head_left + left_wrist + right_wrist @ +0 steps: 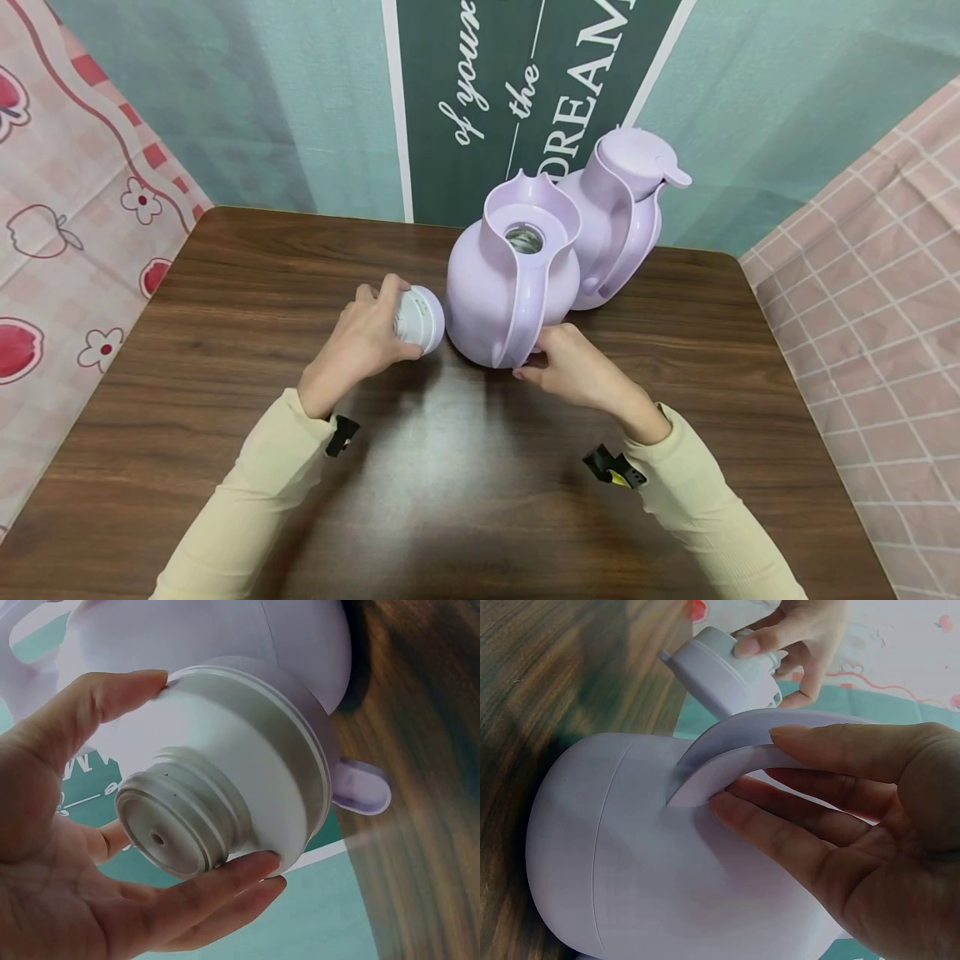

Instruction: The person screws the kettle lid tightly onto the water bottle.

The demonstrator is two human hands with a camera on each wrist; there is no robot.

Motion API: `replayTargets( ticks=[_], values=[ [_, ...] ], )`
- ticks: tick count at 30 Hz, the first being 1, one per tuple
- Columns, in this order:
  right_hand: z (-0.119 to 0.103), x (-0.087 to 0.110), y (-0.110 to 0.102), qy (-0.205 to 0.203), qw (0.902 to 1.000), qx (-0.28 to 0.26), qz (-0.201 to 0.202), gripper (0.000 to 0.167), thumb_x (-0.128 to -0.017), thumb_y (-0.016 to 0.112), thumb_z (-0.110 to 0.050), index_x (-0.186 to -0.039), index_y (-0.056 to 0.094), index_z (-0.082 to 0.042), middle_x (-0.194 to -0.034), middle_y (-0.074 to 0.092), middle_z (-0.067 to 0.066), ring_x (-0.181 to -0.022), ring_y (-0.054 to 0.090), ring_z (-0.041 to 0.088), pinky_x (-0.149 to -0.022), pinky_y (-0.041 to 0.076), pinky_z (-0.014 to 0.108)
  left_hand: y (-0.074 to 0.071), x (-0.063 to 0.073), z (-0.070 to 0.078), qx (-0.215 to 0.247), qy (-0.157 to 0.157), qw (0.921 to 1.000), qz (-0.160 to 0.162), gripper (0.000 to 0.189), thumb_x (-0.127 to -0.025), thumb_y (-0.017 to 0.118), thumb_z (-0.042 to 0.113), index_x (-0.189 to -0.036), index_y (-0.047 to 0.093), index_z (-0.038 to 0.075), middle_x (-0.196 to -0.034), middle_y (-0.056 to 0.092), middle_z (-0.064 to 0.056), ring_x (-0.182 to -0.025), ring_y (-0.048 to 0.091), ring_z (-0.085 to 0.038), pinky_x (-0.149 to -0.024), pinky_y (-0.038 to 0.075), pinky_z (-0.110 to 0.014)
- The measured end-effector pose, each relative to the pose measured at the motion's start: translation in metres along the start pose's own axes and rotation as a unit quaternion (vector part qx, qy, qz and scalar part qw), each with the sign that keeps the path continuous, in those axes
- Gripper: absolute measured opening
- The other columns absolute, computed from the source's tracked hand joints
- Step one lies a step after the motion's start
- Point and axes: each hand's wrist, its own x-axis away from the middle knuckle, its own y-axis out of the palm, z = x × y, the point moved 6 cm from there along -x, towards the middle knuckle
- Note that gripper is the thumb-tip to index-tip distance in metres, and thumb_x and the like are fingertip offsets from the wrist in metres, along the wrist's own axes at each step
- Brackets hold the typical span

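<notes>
In the head view my left hand (366,332) grips a lilac and white screw-in lid (420,320) by its rim, left of the near jug. The left wrist view shows the lid's threaded plug (169,817) facing the palm, and its small lilac tab (361,786) sticking out beyond the far side. The lilac vacuum jug (480,283) stands upright on the table, its round mouth uncovered. My right hand (573,367) pinches the lower part of that jug's handle (705,772) between thumb and fingers.
Behind the near jug, to its right, stands a second lilac jug (637,192) with its lid on. The brown wooden table (420,517) ends at a teal cloth backdrop (315,108). Patterned cloths hang at both sides.
</notes>
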Motion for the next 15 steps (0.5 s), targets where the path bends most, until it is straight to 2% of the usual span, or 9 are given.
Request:
replayTargets(
  ticks=[11, 15],
  values=[
    [-0.001, 0.000, 0.000, 0.001, 1.0000, 0.003, -0.001, 0.018, -0.071, 0.072, -0.002, -0.087, 0.065, -0.004, -0.085, 0.065, 0.003, -0.083, 0.060, 0.020, -0.076, 0.046, 0.036, -0.018, 0.005, 0.009, 0.005, 0.024, 0.9994, 0.025, 0.072, -0.064, 0.078, 0.015, -0.122, 0.035, 0.008, -0.106, 0.042, -0.029, -0.090, 0.047, -0.044, -0.075, 0.040, -0.050],
    [-0.001, 0.000, 0.000, 0.000, 1.0000, 0.003, -0.001, 0.018, -0.071, 0.072, -0.002, -0.087, 0.065, -0.004, -0.085, 0.065, 0.002, -0.084, 0.060, 0.020, -0.076, 0.046, 0.036, -0.027, 0.008, 0.015, 0.000, 0.033, 0.9986, 0.043, 0.072, -0.063, 0.079, 0.016, -0.120, 0.035, 0.006, -0.103, 0.045, -0.029, -0.089, 0.046, -0.044, -0.076, 0.039, -0.049]
  ],
)
